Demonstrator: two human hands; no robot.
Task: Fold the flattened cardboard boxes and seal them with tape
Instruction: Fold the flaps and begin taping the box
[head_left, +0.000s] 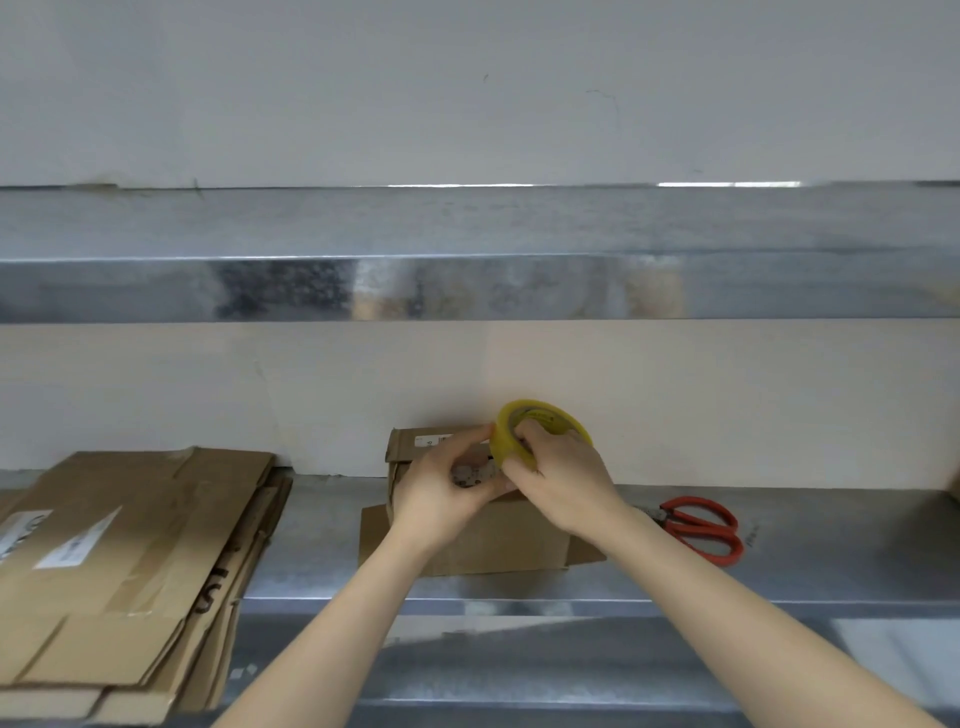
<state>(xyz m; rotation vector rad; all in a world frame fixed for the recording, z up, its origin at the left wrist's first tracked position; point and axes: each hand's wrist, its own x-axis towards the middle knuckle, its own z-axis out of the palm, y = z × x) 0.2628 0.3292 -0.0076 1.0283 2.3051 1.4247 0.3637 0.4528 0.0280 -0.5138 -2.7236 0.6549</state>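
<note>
Both bare forearms reach over the metal shelf (779, 545) to a small brown cardboard box (498, 540). Above its top, the right hand (561, 483) grips a yellow tape roll (519, 431), thumb through its core; the left hand (441, 488) pinches at the roll's near edge.

I had both bare forearms stretched forward, converging toward the middle. My left hand (445, 491) was curled, fingers bent inward with the thumb up. My right hand (558, 475) met it fingertip to fingertip, closed in a grip, wrist angled left.
</note>
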